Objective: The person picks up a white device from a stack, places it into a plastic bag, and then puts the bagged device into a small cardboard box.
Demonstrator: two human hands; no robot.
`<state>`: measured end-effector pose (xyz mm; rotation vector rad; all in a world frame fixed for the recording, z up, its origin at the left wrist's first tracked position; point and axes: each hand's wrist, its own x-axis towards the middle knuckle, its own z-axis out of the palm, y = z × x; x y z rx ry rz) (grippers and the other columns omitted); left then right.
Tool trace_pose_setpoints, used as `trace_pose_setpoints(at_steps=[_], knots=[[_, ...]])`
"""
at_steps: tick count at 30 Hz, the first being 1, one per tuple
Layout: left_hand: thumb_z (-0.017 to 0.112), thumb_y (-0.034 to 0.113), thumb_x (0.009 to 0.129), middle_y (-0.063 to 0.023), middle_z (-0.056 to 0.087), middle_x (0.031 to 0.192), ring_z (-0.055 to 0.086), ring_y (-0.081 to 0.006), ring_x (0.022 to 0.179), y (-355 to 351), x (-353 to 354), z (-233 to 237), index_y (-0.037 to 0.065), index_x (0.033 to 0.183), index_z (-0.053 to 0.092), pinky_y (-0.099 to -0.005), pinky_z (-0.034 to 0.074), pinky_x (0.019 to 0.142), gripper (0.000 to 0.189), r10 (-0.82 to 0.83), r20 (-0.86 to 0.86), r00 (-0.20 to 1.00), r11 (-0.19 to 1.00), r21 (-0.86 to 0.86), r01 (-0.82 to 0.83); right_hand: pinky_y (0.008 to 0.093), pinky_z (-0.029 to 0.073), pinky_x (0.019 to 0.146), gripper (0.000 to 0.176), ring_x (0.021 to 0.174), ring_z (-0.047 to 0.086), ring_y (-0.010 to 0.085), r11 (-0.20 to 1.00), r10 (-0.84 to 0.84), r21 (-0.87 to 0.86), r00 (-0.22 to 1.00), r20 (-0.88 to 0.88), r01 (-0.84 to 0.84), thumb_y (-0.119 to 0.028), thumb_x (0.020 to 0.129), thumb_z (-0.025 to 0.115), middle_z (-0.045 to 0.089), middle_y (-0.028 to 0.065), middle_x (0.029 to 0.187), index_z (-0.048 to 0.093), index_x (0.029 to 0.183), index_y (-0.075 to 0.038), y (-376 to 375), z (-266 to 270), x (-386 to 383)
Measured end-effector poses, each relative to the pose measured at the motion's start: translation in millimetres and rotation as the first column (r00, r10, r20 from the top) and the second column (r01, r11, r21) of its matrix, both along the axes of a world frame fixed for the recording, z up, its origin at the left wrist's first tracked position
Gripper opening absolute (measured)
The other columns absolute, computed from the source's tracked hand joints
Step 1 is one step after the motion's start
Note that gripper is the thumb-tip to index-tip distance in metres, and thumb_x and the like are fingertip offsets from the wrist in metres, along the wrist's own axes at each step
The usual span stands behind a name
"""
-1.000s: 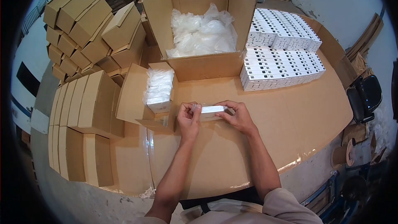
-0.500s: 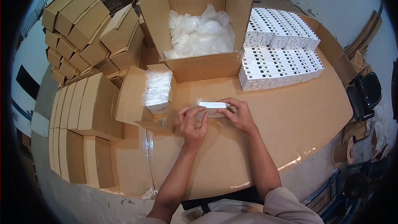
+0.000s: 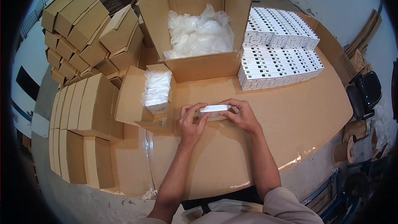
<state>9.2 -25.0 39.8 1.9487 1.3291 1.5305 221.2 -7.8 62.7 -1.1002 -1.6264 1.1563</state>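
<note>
Both the left hand [image 3: 190, 125] and right hand [image 3: 242, 116] grasp a small white box [image 3: 214, 110] at its ends with clenched fingers, just in front of the large open carton [image 3: 199, 68] on the surface [image 3: 298, 112].

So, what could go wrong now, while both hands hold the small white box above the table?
1. The small white box is pinched only by the fingertips of the left hand and the right hand. It could slip and drop on the table.
2. The open carton close to the left hand looks full, with wrapped packs above its rim. A careless nudge might spill them.
</note>
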Motion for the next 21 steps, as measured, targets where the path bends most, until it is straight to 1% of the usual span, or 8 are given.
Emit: trace_pose_setpoints(at_steps=[2,5,8,11,14,17,20,21], knots=[[0.081,0.004,0.085,-0.0044,0.074,0.109,0.062,-0.0186,0.097,-2,0,3,0.007,0.111,0.071,-0.0317,0.047,0.083,0.029,-0.009,0.050,0.999,0.994,-0.113,0.015,0.0316,0.058,0.085,0.025,0.099,0.073,0.0175,1.000,-0.008,-0.019,1.000,0.003,0.008,-0.002,0.090,0.077,0.076,0.0099,0.108,0.072,0.114,0.003,0,-1,1],[0.081,0.006,0.087,-0.0048,0.072,0.109,0.063,-0.0155,0.095,-1,1,-2,0.006,0.113,0.068,-0.0305,0.050,0.081,0.029,-0.038,0.181,0.983,0.967,-0.240,0.081,0.0343,0.055,0.093,0.028,0.110,0.070,0.0196,0.977,-0.009,0.215,1.000,-0.003,0.009,0.000,0.087,0.078,0.075,0.0091,0.116,0.073,0.115,0.000,2,-6,1],[0.080,0.007,0.090,-0.0048,0.071,0.109,0.064,-0.0124,0.098,0,1,-6,0.004,0.117,0.065,-0.0279,0.050,0.079,0.031,-0.066,0.279,0.958,0.942,-0.298,0.152,0.0359,0.052,0.098,0.038,0.119,0.065,0.0202,0.971,-0.024,0.236,0.999,-0.035,0.032,0.002,0.085,0.079,0.075,0.0075,0.120,0.071,0.122,-0.006,2,-7,1],[0.078,0.007,0.092,-0.0042,0.072,0.110,0.065,-0.0104,0.098,1,1,-6,0.004,0.121,0.062,-0.0254,0.049,0.077,0.034,-0.074,0.297,0.952,0.934,-0.315,0.171,0.0358,0.051,0.099,0.047,0.118,0.066,0.0190,0.995,-0.026,0.097,0.997,-0.079,0.034,0.002,0.085,0.078,0.076,0.0075,0.117,0.067,0.129,-0.008,-2,2,0],[0.078,0.007,0.092,-0.0045,0.073,0.110,0.065,-0.0100,0.097,1,1,-9,0.004,0.125,0.060,-0.0245,0.049,0.076,0.037,-0.070,0.308,0.949,0.927,-0.331,0.176,0.0340,0.052,0.092,0.052,0.108,0.068,0.0172,0.995,-0.043,0.091,0.995,-0.094,0.052,0.003,0.085,0.078,0.077,0.0066,0.114,0.064,0.134,-0.009,-1,-2,0],[0.077,0.008,0.092,-0.0058,0.073,0.109,0.065,-0.0105,0.095,1,3,-7,0.005,0.127,0.058,-0.0245,0.048,0.074,0.040,-0.060,0.300,0.952,0.931,-0.328,0.162,0.0298,0.050,0.082,0.050,0.091,0.065,0.0124,0.979,-0.117,0.175,0.992,0.036,0.109,0.003,0.085,0.078,0.077,0.0053,0.108,0.065,0.132,-0.008,-2,0,1],[0.079,0.010,0.091,-0.0080,0.074,0.108,0.065,-0.0113,0.090,2,3,-13,0.005,0.131,0.055,-0.0249,0.047,0.071,0.047,-0.055,0.290,0.956,0.946,-0.292,0.142,0.0251,0.047,0.074,0.051,0.091,0.062,0.0066,0.995,-0.067,0.069,0.998,-0.020,0.068,0.003,0.084,0.079,0.075,0.0044,0.111,0.065,0.133,-0.006,1,-7,4],[0.080,0.011,0.090,-0.0088,0.074,0.108,0.064,-0.0116,0.088,3,2,-16,0.005,0.133,0.054,-0.0251,0.047,0.070,0.050,-0.053,0.287,0.956,0.952,-0.275,0.136,0.0252,0.048,0.074,0.051,0.090,0.062,0.0064,0.995,-0.073,0.066,0.997,-0.001,0.073,0.003,0.084,0.079,0.075,0.0043,0.110,0.065,0.132,-0.006,1,-6,4]])
